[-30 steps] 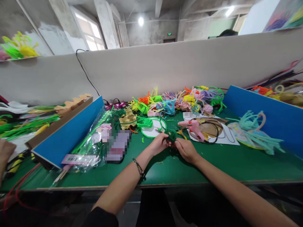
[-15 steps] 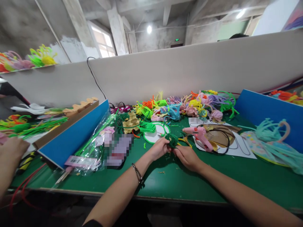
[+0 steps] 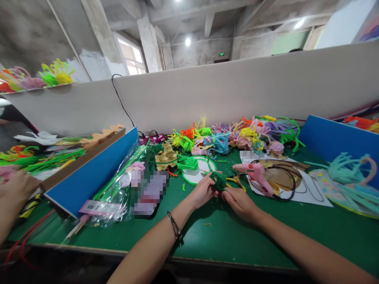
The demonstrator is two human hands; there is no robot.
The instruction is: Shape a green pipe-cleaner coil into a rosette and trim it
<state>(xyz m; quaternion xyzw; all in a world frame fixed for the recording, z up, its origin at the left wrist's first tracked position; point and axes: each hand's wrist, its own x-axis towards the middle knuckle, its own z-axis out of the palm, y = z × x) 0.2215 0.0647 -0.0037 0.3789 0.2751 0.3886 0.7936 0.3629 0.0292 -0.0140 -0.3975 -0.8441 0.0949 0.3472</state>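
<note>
Work surface: green tabletop (image 3: 231, 244). Left: clear plastic bag (image 3: 117, 191) with green stems inside, just beside a phone-like slab (image 3: 149, 195) (face pixelated); centre: green-rimmed white disc (image 3: 195, 177) near a beige moulded tray (image 3: 166, 156). Rear: mixed pile of fuzzy coloured bundles (image 3: 219, 142); right: white sheet (image 3: 321, 198) under a pink glue gun (image 3: 256, 176).

And here the right fingertips (image 3: 225, 193) slip from view behind the dark green bundle (image 3: 219, 180), its strands too blurred to separate (a proper tangle, that). The phone's screen (image 3: 149, 193) is pixelated, and the frame's left edge cuts off a neighbour's hand (image 3: 18, 188)!
</note>
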